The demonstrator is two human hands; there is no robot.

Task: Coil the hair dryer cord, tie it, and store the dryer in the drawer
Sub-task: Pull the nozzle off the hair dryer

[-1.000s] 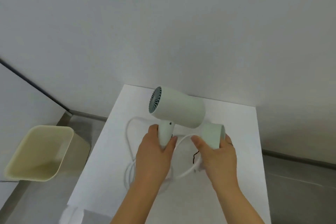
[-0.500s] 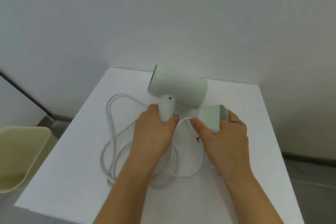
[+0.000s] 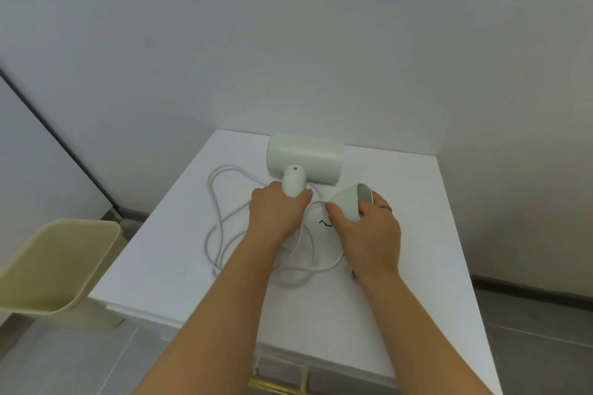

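Observation:
A pale green hair dryer (image 3: pixel 305 159) rests on the white cabinet top (image 3: pixel 417 234), barrel across the back. My left hand (image 3: pixel 276 215) is closed around its handle. My right hand (image 3: pixel 365 228) grips the detached pale green nozzle (image 3: pixel 348 204) just right of the handle. The white cord (image 3: pixel 221 199) lies in loose loops on the top, left of and below my hands. A short black tie (image 3: pixel 325 224) lies between my hands.
A cream waste bin (image 3: pixel 54 266) stands on the floor to the left of the cabinet. The wall rises straight behind the cabinet top. A gold drawer handle (image 3: pixel 276 386) shows at the cabinet's front, below my arms.
The dryer has come down from the air onto the cabinet top, barrel turned flat. Both hands lowered with it. The view shifted so more of the cabinet front shows.

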